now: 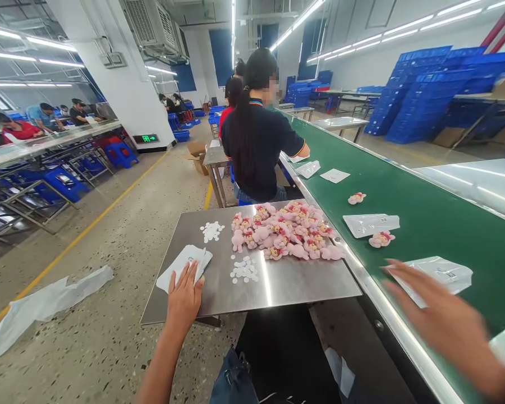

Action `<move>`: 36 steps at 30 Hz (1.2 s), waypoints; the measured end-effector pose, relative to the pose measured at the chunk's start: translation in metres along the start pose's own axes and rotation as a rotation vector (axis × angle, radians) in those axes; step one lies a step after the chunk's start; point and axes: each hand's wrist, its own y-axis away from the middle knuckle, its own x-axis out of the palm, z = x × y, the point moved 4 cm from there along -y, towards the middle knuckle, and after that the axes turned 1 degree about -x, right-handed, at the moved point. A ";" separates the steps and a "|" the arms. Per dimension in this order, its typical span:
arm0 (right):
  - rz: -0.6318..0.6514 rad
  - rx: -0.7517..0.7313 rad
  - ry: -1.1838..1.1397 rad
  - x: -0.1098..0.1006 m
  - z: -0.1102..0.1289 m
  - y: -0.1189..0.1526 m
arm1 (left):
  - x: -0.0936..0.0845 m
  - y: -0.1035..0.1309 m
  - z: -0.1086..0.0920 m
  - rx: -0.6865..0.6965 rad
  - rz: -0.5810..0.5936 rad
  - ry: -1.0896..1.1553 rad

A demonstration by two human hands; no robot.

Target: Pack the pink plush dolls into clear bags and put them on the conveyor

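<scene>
My left hand (184, 294) lies with its fingers stretched out on a small pile of white plastic bags (168, 274) at the left of the metal table. Over the green conveyor belt, my right hand (444, 322) is blurred by motion, its fingers extended beside a clear-and-white bag (448, 270); whether it touches the bag I cannot tell. A heap of pink plush dolls (288, 230) covers the table's back right. Two groups of small white discs sit left of the dolls: one farther back (211, 230), one nearer (244, 270).
Another bag (372, 224) and a pink doll (381, 239) lie farther along the conveyor belt (421, 210). Its metal rail (353, 258) borders the table (294, 286). A co-worker (252, 140) sits just ahead. Plastic film (46, 308) lies on the floor at left.
</scene>
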 end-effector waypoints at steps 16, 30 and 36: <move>0.455 -0.506 -0.477 0.143 0.200 -0.023 | 0.051 0.106 -0.043 -0.930 0.533 1.213; 0.243 -0.560 -0.117 0.152 0.144 0.014 | 0.078 0.115 -0.028 -1.159 0.221 1.666; 0.125 -0.610 -0.128 0.151 0.140 0.027 | 0.090 0.117 -0.031 -1.232 0.188 1.800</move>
